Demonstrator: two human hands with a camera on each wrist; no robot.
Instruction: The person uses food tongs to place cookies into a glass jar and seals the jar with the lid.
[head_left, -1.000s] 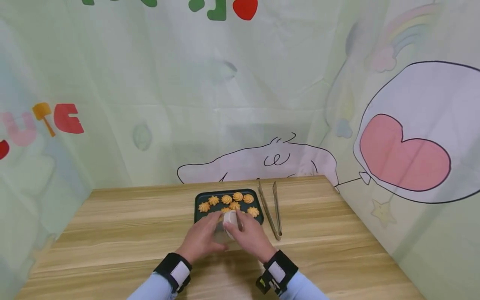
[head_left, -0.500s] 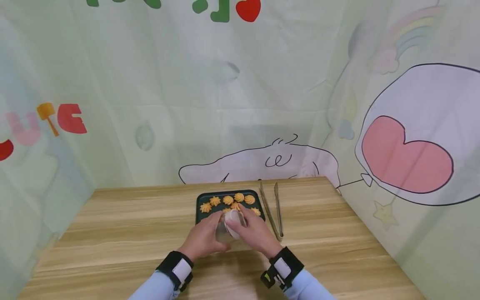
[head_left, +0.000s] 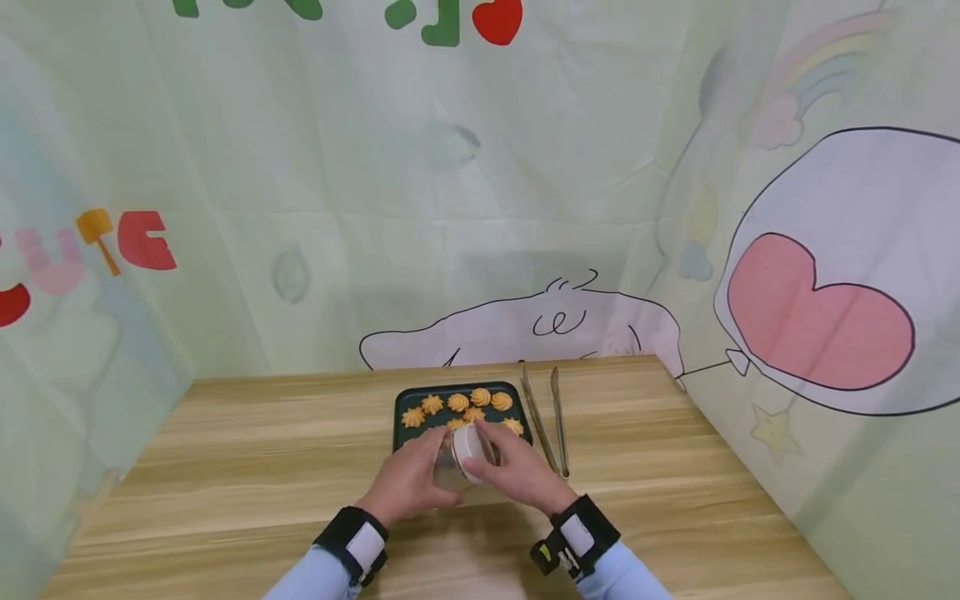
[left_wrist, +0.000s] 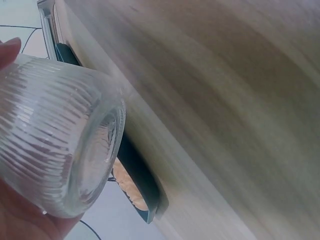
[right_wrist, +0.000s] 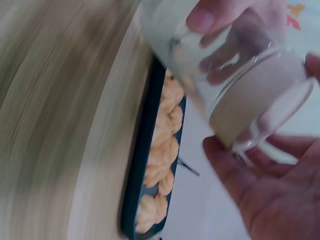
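A ribbed clear glass jar (left_wrist: pixel 45 125) is held tilted on its side, raised above the wooden table. My left hand (head_left: pixel 408 477) grips its body, fingers and thumb wrapped round the glass. At the jar's right end sits a white lid (head_left: pixel 467 450), which my right hand (head_left: pixel 527 469) pinches by the edge between thumb and fingers. In the right wrist view the lid (right_wrist: pixel 262 95) covers the jar's mouth. Just behind the hands lies a dark tray (head_left: pixel 401 408) of swirled cookies (head_left: pixel 458 402); its front part is hidden by the hands.
Metal tongs (head_left: pixel 558 421) lie spread on the wooden table (head_left: pixel 262 467), right of the tray. A printed cloth backdrop (head_left: pixel 360 208) with cartoon drawings rises behind the table's far edge and along both sides.
Both hands and the jar have shifted slightly right. My right hand has turned at the wrist and the lid now faces more toward the head camera. The head view has also shifted a little.
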